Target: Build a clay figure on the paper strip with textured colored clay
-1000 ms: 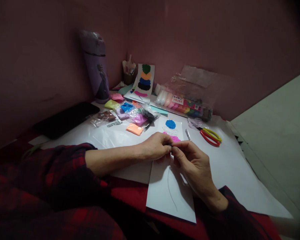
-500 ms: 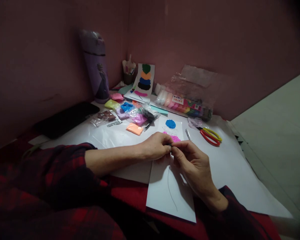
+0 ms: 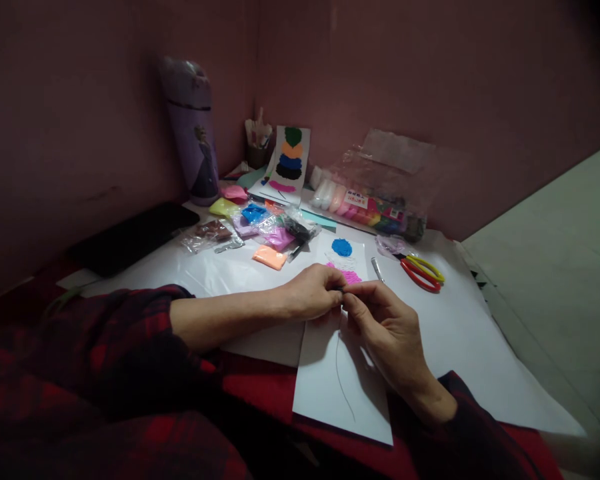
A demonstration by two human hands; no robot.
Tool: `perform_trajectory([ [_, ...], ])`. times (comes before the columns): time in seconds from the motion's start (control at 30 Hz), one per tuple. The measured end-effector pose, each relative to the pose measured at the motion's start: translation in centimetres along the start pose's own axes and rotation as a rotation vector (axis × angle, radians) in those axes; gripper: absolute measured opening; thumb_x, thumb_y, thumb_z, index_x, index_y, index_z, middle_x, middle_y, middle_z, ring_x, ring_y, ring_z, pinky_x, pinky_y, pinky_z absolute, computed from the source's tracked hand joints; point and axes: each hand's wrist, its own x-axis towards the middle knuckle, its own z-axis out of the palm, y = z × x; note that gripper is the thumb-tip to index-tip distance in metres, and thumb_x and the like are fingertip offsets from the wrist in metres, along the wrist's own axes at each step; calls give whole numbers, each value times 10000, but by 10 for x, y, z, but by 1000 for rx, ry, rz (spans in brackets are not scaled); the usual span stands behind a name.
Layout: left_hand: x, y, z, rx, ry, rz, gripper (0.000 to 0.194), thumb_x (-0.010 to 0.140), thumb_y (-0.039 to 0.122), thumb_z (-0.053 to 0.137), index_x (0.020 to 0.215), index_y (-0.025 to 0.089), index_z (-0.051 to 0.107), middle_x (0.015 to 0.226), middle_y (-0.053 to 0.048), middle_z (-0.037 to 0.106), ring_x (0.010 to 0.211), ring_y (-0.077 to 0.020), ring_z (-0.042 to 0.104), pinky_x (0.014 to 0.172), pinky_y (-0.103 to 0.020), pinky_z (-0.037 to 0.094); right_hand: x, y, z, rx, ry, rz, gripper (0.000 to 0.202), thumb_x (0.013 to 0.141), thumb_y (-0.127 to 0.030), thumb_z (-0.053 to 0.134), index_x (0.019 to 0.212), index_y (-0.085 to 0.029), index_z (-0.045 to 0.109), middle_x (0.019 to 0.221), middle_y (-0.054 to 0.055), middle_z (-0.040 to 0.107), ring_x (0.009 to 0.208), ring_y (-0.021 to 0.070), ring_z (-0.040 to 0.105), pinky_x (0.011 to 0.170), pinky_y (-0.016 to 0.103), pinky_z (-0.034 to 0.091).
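My left hand (image 3: 310,292) and my right hand (image 3: 391,328) meet fingertip to fingertip over a narrow sheet of white paper (image 3: 325,393). Both are closed in a pinch on a small piece of black clay (image 3: 341,291), mostly hidden by the fingers. A thin curved line (image 3: 340,373) runs down the lower part of the sheet. Just beyond my fingers, the sheet carries a textured blue clay patch (image 3: 341,247) and a pink clay patch (image 3: 349,276), with a pale patch between them.
Bagged clay packets (image 3: 275,237) lie behind my left hand, near an orange clay block (image 3: 269,257). Red-and-yellow-handled scissors (image 3: 423,275) and a small metal tool (image 3: 377,269) lie right. Behind stand a purple bottle (image 3: 195,140), a decorated card (image 3: 291,163) and a clay pack (image 3: 365,203).
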Motion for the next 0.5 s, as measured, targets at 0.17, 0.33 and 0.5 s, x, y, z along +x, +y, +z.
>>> perform_trajectory([
  [0.17,0,-1,1,-2,4,0,142,764,42,463,683,157,476,487,76,454,329,-65,434,316,-173,338,0,0,0,-9,9,-4,67,857,-244,620,903,-202,642,683,-13,610,590,126,585,513,238,464],
  [0.33,0,-1,0,19,6,3,137,764,47,466,683,158,479,495,72,459,331,-64,434,314,-170,332,1,0,1,-4,3,-14,72,858,-237,616,913,-197,640,691,-12,617,589,123,590,515,239,466],
  [0.5,0,-2,-1,45,12,4,118,765,71,474,690,163,478,496,68,449,337,-73,439,320,-179,340,1,0,1,-23,1,-20,60,859,-225,611,905,-200,638,701,-12,628,603,127,598,537,245,474],
])
